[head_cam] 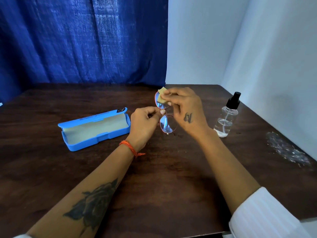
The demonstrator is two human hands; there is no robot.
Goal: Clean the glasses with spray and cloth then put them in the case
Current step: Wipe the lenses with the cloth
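The tabletop (171, 169) was dark, matt wood grain, the case (96, 133) smooth blue plastic with a pale soft lining, the spray bottle (226, 117) clear glossy plastic, the cloth (162, 97) tan, and the curtain (82, 40) coarse blue weave.

Case lid (96, 117): a line of dark print runs along the blue lid's outer face, far too small and blurred to read.
Case lid corner: a dark patch with a pale looping logo sits by the right end of the lid; its letters can't be made out.
Right hand (187, 110): a dark tattoo on the back, like lettering, not legible.
Spray bottle (226, 117): clear, no readable label.
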